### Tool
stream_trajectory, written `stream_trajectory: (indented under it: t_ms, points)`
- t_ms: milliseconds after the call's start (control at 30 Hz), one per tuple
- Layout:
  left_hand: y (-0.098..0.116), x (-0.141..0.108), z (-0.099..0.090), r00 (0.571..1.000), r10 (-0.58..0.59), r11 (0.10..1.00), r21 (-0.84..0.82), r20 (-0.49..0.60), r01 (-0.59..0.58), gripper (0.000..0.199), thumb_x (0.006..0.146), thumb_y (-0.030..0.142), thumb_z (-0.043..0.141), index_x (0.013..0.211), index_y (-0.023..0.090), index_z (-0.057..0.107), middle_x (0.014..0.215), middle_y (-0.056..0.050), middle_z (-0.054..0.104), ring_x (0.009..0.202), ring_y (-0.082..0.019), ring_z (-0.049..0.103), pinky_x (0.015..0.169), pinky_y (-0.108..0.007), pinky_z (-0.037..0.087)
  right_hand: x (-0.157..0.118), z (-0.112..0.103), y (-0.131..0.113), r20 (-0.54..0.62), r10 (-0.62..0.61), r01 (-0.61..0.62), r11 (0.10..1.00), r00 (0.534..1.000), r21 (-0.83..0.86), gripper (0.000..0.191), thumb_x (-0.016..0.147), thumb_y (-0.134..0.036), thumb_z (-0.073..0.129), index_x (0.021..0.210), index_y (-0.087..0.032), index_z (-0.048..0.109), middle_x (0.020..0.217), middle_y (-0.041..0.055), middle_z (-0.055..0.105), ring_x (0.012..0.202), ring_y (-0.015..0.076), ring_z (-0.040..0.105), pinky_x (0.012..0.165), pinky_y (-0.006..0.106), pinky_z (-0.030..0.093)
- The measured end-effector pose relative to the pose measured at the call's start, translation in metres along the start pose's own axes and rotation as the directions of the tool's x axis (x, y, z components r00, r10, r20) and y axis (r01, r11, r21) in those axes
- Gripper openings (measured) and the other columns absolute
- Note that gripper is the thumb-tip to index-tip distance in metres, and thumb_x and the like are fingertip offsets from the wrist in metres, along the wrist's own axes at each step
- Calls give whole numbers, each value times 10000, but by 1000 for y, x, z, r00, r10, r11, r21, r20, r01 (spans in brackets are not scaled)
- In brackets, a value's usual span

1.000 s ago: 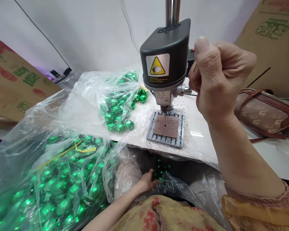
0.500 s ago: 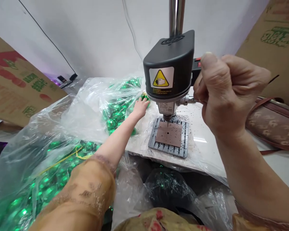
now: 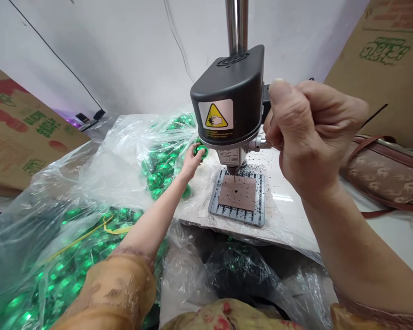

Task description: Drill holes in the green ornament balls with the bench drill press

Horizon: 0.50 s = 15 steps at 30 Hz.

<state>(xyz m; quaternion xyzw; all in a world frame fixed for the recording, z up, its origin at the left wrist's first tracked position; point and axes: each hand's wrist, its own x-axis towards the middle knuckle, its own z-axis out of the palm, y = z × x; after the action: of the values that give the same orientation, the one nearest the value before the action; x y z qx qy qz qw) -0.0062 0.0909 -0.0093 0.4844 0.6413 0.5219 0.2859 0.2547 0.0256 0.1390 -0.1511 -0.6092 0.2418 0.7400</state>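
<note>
Two hands in view: left hand closed on green foil ball, beside clear plastic bag; right hand clenched into fist beside black drill press.

Left hand reaching to nine o'clock of the bench drill head, fingers curled on a green foil-wrapped ball. Right hand clenched just beside the drill head at three o'clock. Below the drill bit, a brown square pad on a slotted grey plate, black specks scattered around. Clear plastic bag of green balls at ten o'clock.
</note>
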Motion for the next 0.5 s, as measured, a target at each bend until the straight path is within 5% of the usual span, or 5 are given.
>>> stream_trajectory:
  t_ms: [100, 200, 367, 500]
  points:
    - [5, -41, 4, 971, -147, 932, -304, 187, 199, 392, 810, 389, 746, 1132, 219, 602, 851, -27, 682, 641, -133, 633, 620, -268, 499, -1, 0, -1, -4, 6, -6, 1000, 1000, -1, 450, 956, -237, 576, 532, -161, 445, 506, -63, 404, 472, 3, 343, 524, 239, 285]
    - [6, -80, 11, 944, -179, 884, -375, 277, 278, 523, 709, 410, 859, 1111, 202, 595, 902, -35, 713, 696, -136, 662, 633, -260, 514, -2, 0, -1, -7, 14, -14, 1000, 1000, -4, 446, 961, -249, 566, 540, -158, 448, 514, -67, 411, 472, 0, 346, 528, 229, 287]
    - [-3, -115, 26, 959, -124, 927, -316, 256, 204, 588, 687, 503, 878, 1107, 184, 618, 955, -53, 748, 828, -159, 681, 686, -250, 491, 1, 1, 4, 3, -18, 18, 1000, 1000, 0, 468, 960, -318, 581, 542, -154, 449, 508, -68, 411, 458, -5, 344, 516, 222, 287]
    - [-8, -122, 36, 967, -45, 937, -326, 249, 128, 584, 708, 532, 861, 1115, 196, 611, 997, -58, 757, 905, -179, 702, 843, -314, 523, 4, 2, 9, -10, -56, 56, 998, 998, -10, 581, 864, -593, 620, 515, -180, 406, 468, -54, 376, 439, 27, 313, 464, 259, 270]
